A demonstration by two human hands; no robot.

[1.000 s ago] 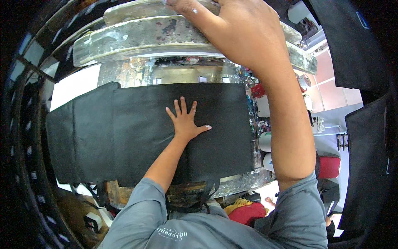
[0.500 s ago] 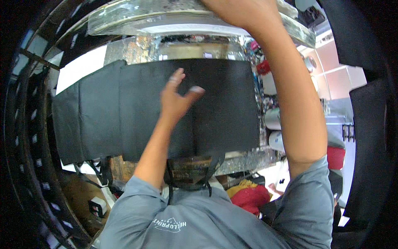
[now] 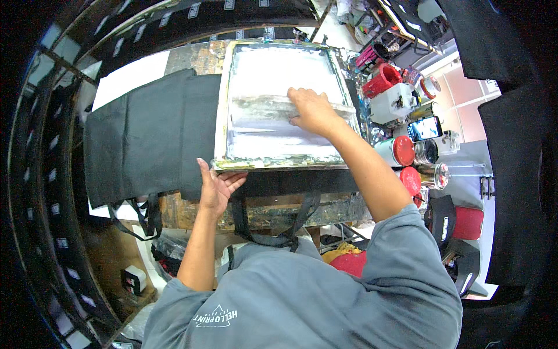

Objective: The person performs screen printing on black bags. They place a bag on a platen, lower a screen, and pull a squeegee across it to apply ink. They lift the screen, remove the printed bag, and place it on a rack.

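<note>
A screen-printing frame (image 3: 222,116) with a white, ink-smeared mesh lies over the right part of the black fabric bags (image 3: 145,134) on the worktable. My right hand (image 3: 314,110) is closed over a squeegee (image 3: 256,109) that lies across the middle of the mesh; ink streaks show on the near side of it. At the frame's near left corner is my left hand (image 3: 218,189), palm up, its thumb and fingers spread, fingertips against or just under the near edge. Black bag handles (image 3: 290,232) hang over the table's near edge.
Jars with red lids (image 3: 403,151), a red tub (image 3: 383,80), a white container (image 3: 395,103) and a phone (image 3: 425,128) crowd the right side. Racks of black bags (image 3: 43,174) stand at the left. A white sheet (image 3: 131,78) shows beyond the bags.
The frame, raised at the far side before, now lies down over the bag. My right hand has come nearer with the squeegee; my left moved from above the bag to the frame's near corner.
</note>
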